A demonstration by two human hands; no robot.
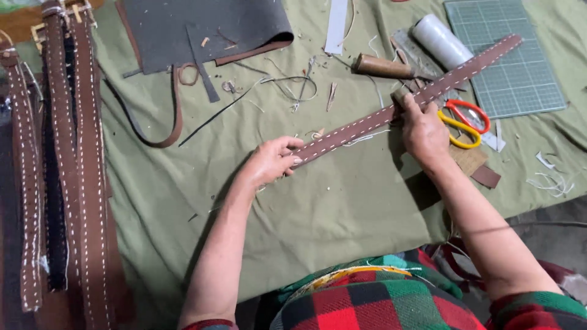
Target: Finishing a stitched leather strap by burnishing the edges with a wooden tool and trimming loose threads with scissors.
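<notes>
- An olive-green cloth (342, 208) covers the desk and lies under both hands, spreading well beyond them on every side
- A dark grey leather sheet (208, 27) with a brown underside lies far beyond the left hand, its edge curled over
- Several finished brown straps with white stitching (92, 183) lie side by side well out past the left hand, running toward the person
- A green cutting mat (520, 73) sits beyond the right hand, at its outer side
- A long brown leather strap with a white stitch line (391, 113) runs slantwise between the two hands, its far end lying over the cutting mat
- The left hand (269, 162) is closed on the near end of that strap, fingertips curled over its edge
- The right hand (422, 131) grips the strap farther along, pressing a small block (400, 98) against it; what the block is cannot be told
- A white roll (440, 43) lies beyond the right hand, just beside the mat
- A thin brown strip (174, 116) curls on the cloth beyond the left hand
- Scissors with red and yellow handles (465, 122) lie just beside the right hand, on its outer side
- A wooden-handled tool (382, 67) lies just beyond the right hand, near the white roll
- Thread ends and leather scraps (293, 88) are scattered beyond both hands
</notes>
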